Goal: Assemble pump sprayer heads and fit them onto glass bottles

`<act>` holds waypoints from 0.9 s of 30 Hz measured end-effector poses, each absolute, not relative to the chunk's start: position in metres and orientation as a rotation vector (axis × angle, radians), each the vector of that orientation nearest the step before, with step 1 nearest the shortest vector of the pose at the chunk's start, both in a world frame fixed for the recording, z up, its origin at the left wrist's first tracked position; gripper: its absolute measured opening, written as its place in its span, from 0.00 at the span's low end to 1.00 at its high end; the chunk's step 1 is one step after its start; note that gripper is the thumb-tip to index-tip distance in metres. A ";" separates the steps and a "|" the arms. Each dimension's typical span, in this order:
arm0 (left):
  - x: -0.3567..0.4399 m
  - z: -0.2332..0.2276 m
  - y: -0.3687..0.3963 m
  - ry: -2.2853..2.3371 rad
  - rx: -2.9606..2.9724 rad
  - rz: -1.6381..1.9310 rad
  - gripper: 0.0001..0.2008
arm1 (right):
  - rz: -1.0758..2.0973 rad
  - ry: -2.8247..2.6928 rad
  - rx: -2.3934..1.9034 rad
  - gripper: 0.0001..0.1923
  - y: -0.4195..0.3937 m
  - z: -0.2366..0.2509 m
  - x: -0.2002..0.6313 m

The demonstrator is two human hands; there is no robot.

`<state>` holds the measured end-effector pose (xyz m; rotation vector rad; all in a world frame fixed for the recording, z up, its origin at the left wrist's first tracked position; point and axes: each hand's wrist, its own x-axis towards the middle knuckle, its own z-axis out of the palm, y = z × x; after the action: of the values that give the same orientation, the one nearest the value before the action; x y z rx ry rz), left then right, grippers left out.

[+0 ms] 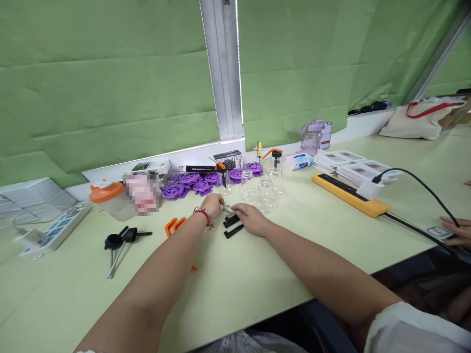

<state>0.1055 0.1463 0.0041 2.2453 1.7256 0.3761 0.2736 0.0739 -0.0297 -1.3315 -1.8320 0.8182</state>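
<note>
My left hand [212,202] is on the table with its fingers curled, just left of some small metal springs [227,211]. What its fingertips hold, if anything, is too small to tell. From the other side my right hand [252,219] reaches in, fingers drawn together at the springs' right end. I cannot make out what is between them. Right below the springs lie black plastic pieces [234,232], near my right fingers. Orange handles [174,226] rest left of my left wrist. Clear jars [265,195] stand just beyond my right hand.
Purple round parts [173,191] line the back, beside a jar with a black-and-orange top [222,180]. Black grinder pieces with metal rods [117,241] lie left. An orange-lidded container [106,196], yellow power strip [346,193] and stacked white cards [353,165] flank the workspace. Another person's hand [456,231] is far right.
</note>
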 end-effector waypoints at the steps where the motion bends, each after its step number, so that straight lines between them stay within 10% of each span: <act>1: 0.106 0.004 0.145 1.703 2.256 0.364 0.16 | 0.814 -1.830 -1.327 0.18 0.074 -0.030 0.274; 27: -0.016 0.081 0.013 1.951 2.219 0.236 0.16 | 0.711 -1.915 -1.251 0.18 0.056 -0.019 0.274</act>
<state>-0.0164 0.0127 0.0815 2.2186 1.9510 0.2363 0.2743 0.0557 -0.0186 -1.2514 -1.9148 0.7112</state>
